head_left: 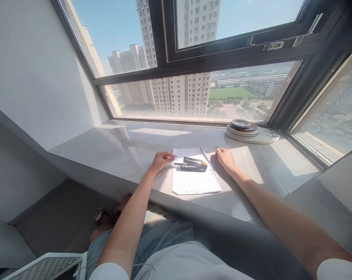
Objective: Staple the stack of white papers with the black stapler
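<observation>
The window [161, 72] rose in front of you, and below it ran the pale ledge [105, 155] where both your forearms reached. Your papers [193, 182] lay flat near its front edge, with the plates [246, 132] stacked farther off to the right, close to the glass. Your right hand [226, 158] sat just beyond the papers' right side, loosely curled; whether it gripped anything, you could not have told from this view. Your left hand [160, 162] was the nearer one, its thumb and fingertips drawn together at the stapler's left end, though contact could not be made out. The stapler [195, 164] rested on the papers, between your hands, directly right of your left fingertips, its long axis running left to right, orange-marked end toward your right hand. Smallest was a grey bit [217, 147] at your right fingertips, too tiny to identify.
</observation>
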Motion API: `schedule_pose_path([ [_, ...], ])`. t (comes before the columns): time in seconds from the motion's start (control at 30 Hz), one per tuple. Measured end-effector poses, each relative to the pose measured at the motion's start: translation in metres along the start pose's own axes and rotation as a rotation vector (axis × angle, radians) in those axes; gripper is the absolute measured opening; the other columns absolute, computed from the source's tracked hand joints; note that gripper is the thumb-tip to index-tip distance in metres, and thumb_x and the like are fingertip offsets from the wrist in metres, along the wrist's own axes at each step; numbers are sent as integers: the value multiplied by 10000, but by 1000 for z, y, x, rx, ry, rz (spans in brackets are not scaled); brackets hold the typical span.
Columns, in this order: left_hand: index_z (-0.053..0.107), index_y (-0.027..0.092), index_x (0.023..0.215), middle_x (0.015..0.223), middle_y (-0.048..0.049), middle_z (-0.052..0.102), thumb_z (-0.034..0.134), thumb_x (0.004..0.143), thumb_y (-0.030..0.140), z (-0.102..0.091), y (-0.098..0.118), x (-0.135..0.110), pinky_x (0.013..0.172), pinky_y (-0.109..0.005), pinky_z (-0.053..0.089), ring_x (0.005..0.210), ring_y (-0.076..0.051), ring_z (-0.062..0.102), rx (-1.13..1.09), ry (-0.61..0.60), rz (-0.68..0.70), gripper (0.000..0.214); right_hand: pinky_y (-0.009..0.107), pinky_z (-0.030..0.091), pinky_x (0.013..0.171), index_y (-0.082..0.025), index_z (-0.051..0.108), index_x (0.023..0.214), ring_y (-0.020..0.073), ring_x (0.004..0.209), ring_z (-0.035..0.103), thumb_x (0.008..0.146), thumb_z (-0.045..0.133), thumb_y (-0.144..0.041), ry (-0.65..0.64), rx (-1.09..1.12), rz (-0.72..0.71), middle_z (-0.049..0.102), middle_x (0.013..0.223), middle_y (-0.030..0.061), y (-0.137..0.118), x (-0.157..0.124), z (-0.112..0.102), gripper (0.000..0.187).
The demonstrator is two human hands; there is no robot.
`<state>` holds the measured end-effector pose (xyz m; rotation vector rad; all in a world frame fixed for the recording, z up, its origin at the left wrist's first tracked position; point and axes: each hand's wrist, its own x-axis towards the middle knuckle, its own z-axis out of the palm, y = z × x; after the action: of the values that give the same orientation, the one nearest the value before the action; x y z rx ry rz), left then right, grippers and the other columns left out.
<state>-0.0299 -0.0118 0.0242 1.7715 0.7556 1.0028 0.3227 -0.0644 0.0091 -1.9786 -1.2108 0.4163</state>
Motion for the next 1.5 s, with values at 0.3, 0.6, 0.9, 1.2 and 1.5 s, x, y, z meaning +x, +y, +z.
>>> schedule_pose_path([
  [0.3,808,166,894,1022,-104,802,833,781,475,4,5,-1,395,-216,379,496,-65,428,104,-97,-64,331,300,331,633,-207,619,645,200,665,545,885,414,-265,8,0,12,663,677,44,-1,0,1,321],
  [0.6,808,168,890,1019,-104,799,820,781,494,4,5,-1,391,-209,368,481,-51,380,110,-122,-60,344,300,328,639,-207,607,638,195,672,547,899,415,-268,6,-10,13,664,693,40,-2,-1,0,330],
  [0.9,812,167,894,1027,-111,800,836,770,481,5,6,-1,385,-212,381,480,-56,394,91,-116,-61,338,303,337,637,-209,614,645,200,666,544,894,417,-265,1,-9,6,668,690,46,-3,-1,-1,323],
  [1.2,817,177,894,1031,-106,799,834,762,502,5,8,-2,392,-225,383,473,-56,406,107,-107,-72,351,303,331,636,-207,605,640,198,659,537,890,420,-262,0,-18,-1,653,673,46,-1,-1,-1,316],
  [1.5,809,172,890,1038,-105,796,821,780,483,5,10,-3,398,-217,378,474,-47,357,127,-130,-64,331,302,327,630,-209,604,645,197,656,535,879,421,-272,2,-21,6,650,663,39,-1,-1,-1,303],
])
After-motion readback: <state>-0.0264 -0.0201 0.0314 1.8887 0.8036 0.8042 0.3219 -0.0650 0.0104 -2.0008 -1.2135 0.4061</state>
